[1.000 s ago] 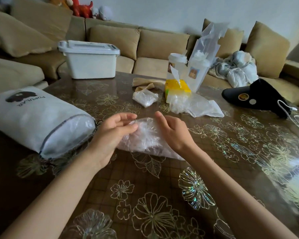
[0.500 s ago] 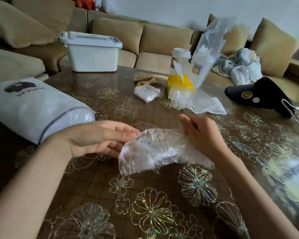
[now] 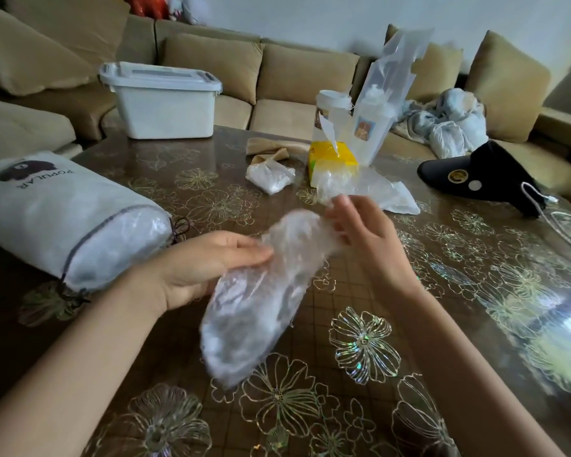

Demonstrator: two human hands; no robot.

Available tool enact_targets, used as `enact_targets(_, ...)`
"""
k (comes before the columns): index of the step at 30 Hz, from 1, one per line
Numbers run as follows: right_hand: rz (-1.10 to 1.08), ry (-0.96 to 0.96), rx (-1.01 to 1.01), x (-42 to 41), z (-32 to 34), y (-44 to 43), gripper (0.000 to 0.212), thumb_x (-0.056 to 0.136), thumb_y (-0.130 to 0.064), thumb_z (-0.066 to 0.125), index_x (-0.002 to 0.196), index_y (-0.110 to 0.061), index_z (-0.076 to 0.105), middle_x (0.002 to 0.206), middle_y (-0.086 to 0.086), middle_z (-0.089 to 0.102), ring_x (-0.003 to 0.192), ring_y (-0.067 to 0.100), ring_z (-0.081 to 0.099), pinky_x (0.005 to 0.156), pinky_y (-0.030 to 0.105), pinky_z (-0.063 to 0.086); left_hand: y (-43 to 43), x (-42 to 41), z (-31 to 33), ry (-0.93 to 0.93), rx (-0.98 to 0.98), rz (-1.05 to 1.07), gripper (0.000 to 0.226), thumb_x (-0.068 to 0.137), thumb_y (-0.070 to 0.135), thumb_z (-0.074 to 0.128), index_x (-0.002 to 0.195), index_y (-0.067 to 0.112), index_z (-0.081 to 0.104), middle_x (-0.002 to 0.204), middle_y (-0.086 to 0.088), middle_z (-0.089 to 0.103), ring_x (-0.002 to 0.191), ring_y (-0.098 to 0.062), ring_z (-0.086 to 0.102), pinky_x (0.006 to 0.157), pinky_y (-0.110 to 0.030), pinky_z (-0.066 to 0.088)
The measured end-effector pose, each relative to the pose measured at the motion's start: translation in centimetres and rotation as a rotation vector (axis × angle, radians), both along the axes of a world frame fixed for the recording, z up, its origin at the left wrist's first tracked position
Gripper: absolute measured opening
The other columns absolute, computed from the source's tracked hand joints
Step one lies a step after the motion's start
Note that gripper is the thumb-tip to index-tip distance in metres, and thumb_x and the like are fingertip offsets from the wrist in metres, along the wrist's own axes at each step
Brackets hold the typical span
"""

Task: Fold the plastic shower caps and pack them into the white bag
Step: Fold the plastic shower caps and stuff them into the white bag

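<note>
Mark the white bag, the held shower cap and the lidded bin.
white fabric drawstring bag (image 3: 47, 206), head view, side panel
clear plastic shower cap (image 3: 254, 311), head view, middle
white lidded plastic bin (image 3: 165, 117), head view, front wall

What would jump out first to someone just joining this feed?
A crumpled shower cap hangs blurred at centre above the flower-patterned table, its top end pinched by the right hand, with the left hand's straight fingers against its side. At the left edge lies the white bag, its mouth stuffed with clear plastic.
</note>
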State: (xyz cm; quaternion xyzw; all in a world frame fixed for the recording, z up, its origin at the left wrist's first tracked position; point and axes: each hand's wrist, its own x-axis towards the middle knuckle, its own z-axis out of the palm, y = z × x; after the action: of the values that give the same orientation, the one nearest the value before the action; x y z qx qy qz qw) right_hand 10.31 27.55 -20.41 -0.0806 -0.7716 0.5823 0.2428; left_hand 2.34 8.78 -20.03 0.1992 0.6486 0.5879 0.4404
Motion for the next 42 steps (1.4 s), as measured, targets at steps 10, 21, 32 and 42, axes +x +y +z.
enact_targets(10, 0.233, -0.297, -0.384, 0.0, -1.9, -0.9, 0.015, 0.088, -0.017, 0.063, 0.094, -0.003, 0.063, 0.084, 0.009, 0.066, 0.065, 0.014, 0.063, 0.059, 0.024, 0.052, 1.6, 0.8, -1.1, 0.023, 0.076, 0.138, 0.04, 0.083, 0.032, 0.057, 0.112, 0.005, 0.064, 0.11, -0.018, 0.067, 0.092, -0.023, 0.065, 0.078, -0.03, 0.054)
enact_targets(21, 0.289, -0.27, -0.338, -0.2, -2.1, -1.2, 0.004, 0.093, -0.011, 0.056, 0.096, -0.009, 0.057, 0.073, 0.005, 0.063, 0.055, 0.014, 0.055, 0.047, 0.023, 0.043, 1.9, 0.8, -1.9, 0.318, -0.027, 0.326, 0.007, 0.089, 0.02, 0.062, 0.083, 0.02, 0.067, 0.082, 0.004, 0.07, 0.08, -0.008, 0.064, 0.067, -0.021, 0.05)
enact_targets(32, 0.317, -0.193, -0.415, -0.4, -2.5, -0.8, 0.037, 0.091, 0.001, 0.048, 0.078, -0.019, 0.077, 0.075, 0.006, 0.071, 0.065, 0.02, 0.062, 0.063, 0.032, 0.051, 2.1, 0.5, -1.7, -0.164, 0.174, 0.283, 0.037, 0.095, 0.025, 0.033, 0.099, 0.004, 0.063, 0.076, -0.01, 0.065, 0.063, -0.019, 0.063, 0.056, -0.028, 0.055)
enact_targets(42, 0.285, -0.238, -0.407, -0.4, -2.0, -1.0, 0.038, 0.091, 0.001, 0.04, 0.117, -0.018, 0.062, 0.071, 0.001, 0.061, 0.059, 0.014, 0.057, 0.053, 0.022, 0.047, 2.1, 0.5, -2.3, 0.123, 0.06, 0.392, 0.022, 0.083, 0.003, 0.065, 0.104, 0.01, 0.063, 0.099, -0.009, 0.069, 0.089, -0.02, 0.065, 0.073, -0.032, 0.053)
